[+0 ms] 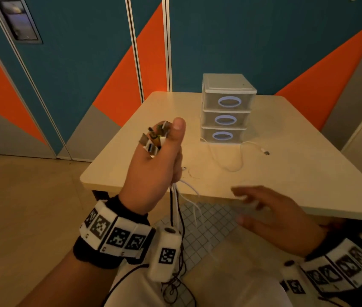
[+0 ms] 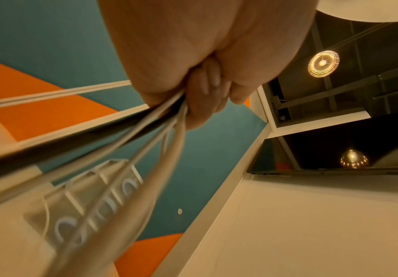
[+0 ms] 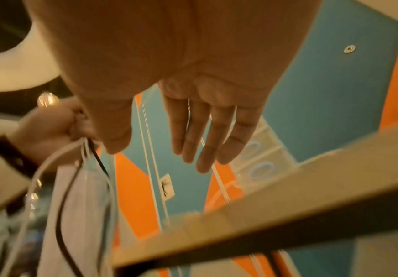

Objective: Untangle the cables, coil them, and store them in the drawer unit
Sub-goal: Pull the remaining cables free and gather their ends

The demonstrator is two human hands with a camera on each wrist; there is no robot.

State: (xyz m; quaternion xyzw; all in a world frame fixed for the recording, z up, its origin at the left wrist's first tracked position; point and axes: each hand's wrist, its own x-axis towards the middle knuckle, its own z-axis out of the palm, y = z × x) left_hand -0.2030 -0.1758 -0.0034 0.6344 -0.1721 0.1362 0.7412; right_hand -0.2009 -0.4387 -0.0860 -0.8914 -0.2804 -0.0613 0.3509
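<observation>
My left hand (image 1: 162, 156) is raised over the table's near left corner and grips a bundle of cables (image 1: 176, 209), white and black. Their plugs (image 1: 153, 138) stick out above the fist and the cords hang down toward my lap. In the left wrist view the curled fingers (image 2: 207, 93) clamp the cords (image 2: 131, 131). My right hand (image 1: 264, 209) hovers at the table's near edge, fingers (image 3: 202, 142) straight and spread, holding nothing. One white cable (image 1: 239, 156) lies loose on the table in front of the three-drawer unit (image 1: 226, 107), whose drawers are closed.
The beige table (image 1: 286, 173) stands against a teal and orange wall. A grid-patterned mat (image 1: 206, 224) lies on the floor under its near edge. Wrist-camera leads (image 1: 175, 282) dangle by my left forearm.
</observation>
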